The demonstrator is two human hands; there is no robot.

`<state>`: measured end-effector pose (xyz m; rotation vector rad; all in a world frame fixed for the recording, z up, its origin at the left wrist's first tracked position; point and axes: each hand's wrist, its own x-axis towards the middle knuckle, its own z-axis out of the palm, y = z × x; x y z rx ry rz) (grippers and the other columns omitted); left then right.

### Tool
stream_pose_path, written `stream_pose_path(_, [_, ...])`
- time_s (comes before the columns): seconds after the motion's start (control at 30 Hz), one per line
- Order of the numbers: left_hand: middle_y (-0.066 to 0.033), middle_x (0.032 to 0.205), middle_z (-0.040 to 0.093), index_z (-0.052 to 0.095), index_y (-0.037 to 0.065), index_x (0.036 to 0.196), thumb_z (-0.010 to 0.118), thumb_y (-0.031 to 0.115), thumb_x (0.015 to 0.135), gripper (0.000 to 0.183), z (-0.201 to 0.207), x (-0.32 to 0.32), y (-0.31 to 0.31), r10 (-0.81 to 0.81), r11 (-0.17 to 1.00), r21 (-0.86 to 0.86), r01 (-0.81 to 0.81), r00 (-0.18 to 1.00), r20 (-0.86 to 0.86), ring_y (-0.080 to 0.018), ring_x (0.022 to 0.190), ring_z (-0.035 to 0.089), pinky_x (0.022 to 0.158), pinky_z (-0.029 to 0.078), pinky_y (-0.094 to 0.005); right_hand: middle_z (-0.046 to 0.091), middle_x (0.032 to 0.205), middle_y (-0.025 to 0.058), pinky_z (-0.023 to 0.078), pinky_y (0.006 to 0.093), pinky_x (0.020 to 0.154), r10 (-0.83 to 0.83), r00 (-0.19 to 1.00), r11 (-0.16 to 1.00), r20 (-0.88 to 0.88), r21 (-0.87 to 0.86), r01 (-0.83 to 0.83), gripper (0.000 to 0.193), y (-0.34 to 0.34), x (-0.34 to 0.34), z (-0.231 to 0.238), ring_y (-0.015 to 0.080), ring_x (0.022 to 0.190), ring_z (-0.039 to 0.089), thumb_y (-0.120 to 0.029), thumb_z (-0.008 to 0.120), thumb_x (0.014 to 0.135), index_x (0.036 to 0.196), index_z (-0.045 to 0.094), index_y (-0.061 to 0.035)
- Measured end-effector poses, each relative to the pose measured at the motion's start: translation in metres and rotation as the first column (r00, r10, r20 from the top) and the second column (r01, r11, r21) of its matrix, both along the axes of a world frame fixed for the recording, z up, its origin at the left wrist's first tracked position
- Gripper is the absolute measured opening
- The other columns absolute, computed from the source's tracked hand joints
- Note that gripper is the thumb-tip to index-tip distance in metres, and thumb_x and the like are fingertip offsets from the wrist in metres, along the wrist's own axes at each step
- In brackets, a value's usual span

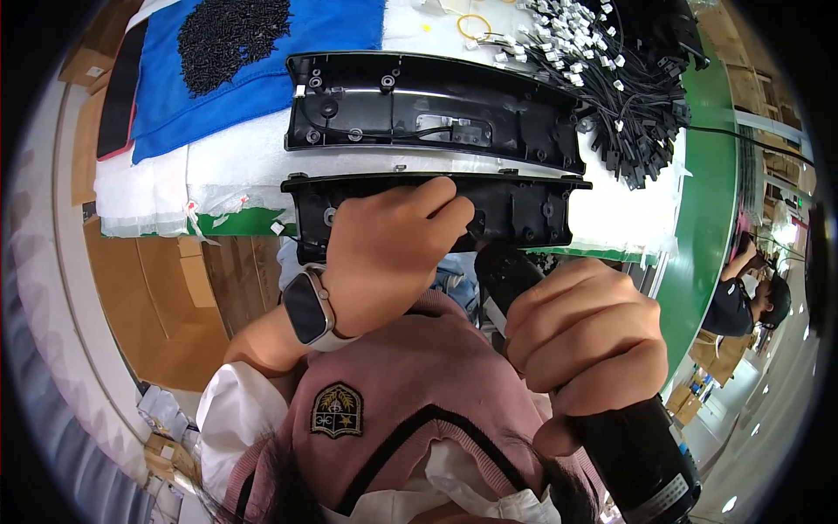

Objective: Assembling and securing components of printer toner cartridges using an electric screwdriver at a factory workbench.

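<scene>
A long black plastic housing half [515, 210], ribbed inside, lies at the table's near edge. My left hand [397, 231] lies over its middle with curled fingers. The fingertips, and whatever they pinch, are hidden in the housing. My right hand [589, 336] is wrapped around a black electric screwdriver [633, 458]. The tool tilts, its nose [506, 271] pointing up and left at the housing beside my left fingers. Just beyond lies a second black housing half [401, 105], open side up, with a thin cable and a small clear window inside.
Many small black screws [231, 44] are heaped on a blue cloth [349, 22] at the far left. Bundled black cables [633, 122] with white connectors are piled at the right. A cardboard box [157, 306] stands below the table at left. Another person [742, 297] sits far right.
</scene>
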<state>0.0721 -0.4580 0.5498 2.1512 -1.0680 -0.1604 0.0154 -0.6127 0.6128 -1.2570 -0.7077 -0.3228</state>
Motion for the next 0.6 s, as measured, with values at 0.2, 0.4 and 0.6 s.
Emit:
stream_pose_path(0.2, [-0.0048,0.072,0.046,0.053,0.010,0.076,0.067,0.012,0.075,0.014,0.002,-0.001,0.000,0.025,0.999,0.040,-0.027,0.999,0.029,-0.0238,0.063,0.055,0.050,0.042,-0.0342,0.058,0.064,0.0090,0.048,0.0324,0.042,0.017,1.000,0.978,0.025,-0.210,-0.011,0.031,-0.006,0.000,0.001,0.0212,0.047,0.057,-0.022,0.073,0.082,0.086,0.049,-0.0026])
stream_pose_path(0.4, [-0.0025,0.071,0.047,0.057,0.011,0.076,0.061,0.012,0.076,0.004,0.022,0.010,0.007,0.000,1.000,-0.018,0.005,0.961,0.276,-0.0210,0.065,0.052,0.049,0.042,-0.0332,0.060,0.064,0.0074,0.048,0.0301,0.041,0.140,0.987,0.972,0.081,-0.200,-0.121,0.035,-0.019,0.004,0.022,0.0191,0.046,0.058,-0.022,0.076,0.080,0.096,0.050,-0.0034])
stream_pose_path(0.6, [-0.0095,0.085,0.060,0.062,0.004,0.088,0.067,0.013,0.077,0.015,0.034,0.096,0.060,0.568,0.758,-0.149,-0.635,0.531,0.628,-0.0256,0.081,0.059,0.060,0.050,-0.0361,0.060,0.060,0.0033,0.050,0.0253,0.043,0.109,0.963,0.993,0.246,0.009,-0.115,0.038,-0.030,-0.007,0.017,0.0128,0.043,0.058,-0.026,0.077,0.078,0.094,0.051,-0.0047])
